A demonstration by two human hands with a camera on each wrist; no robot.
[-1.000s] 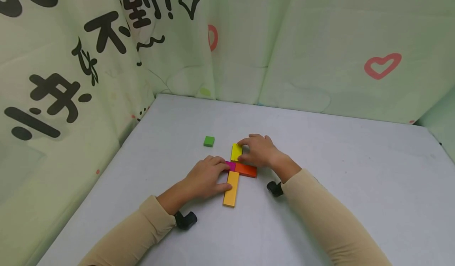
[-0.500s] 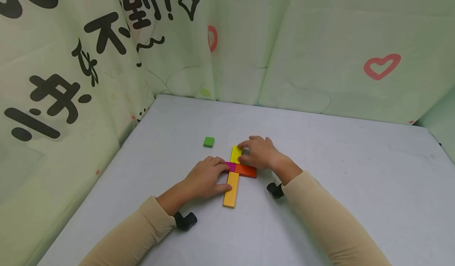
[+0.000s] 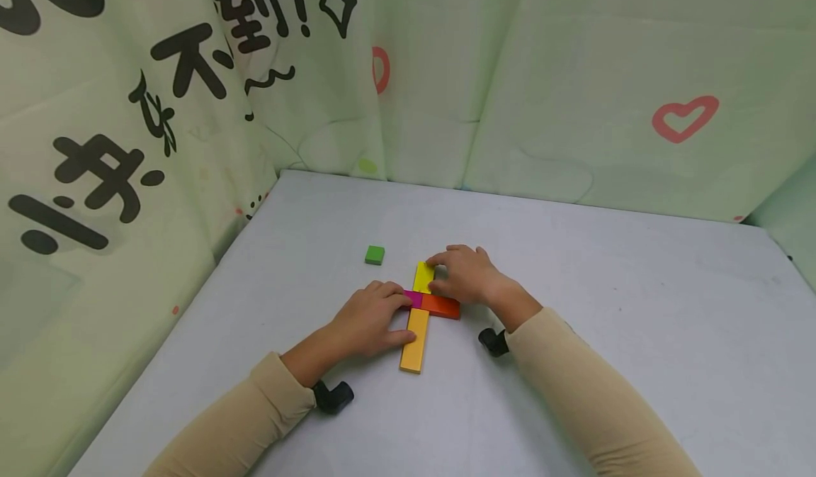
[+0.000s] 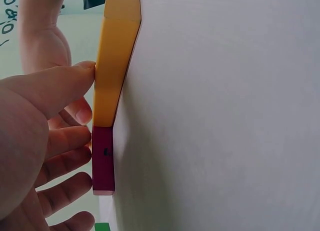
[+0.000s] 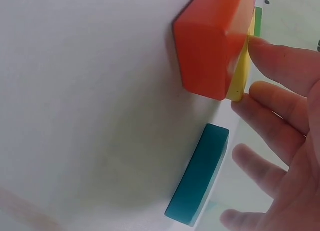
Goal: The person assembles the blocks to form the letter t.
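Note:
Flat coloured blocks form a cross on the white table in the head view. My left hand (image 3: 368, 321) lies over its left side. Its thumb touches the long amber block (image 3: 413, 356), while the fingers rest at the magenta block (image 4: 103, 163). At the far arm, my right hand (image 3: 468, 275) holds the yellow block (image 3: 421, 278) between thumb and index finger. The red-orange block (image 3: 445, 308) makes the right arm, just below that hand. A teal block (image 5: 197, 176) shows beneath the right fingers in the right wrist view; the hand hides it from the head camera.
A small green block (image 3: 375, 254) lies apart, behind and left of the cross. Pale green curtains (image 3: 574, 94) with dark lettering and hearts hang along the back and left edges of the white table (image 3: 637, 321).
Since one second ago, the yellow block has shifted slightly toward the magenta and red-orange blocks, the right hand moving with it. The left hand has stayed in place.

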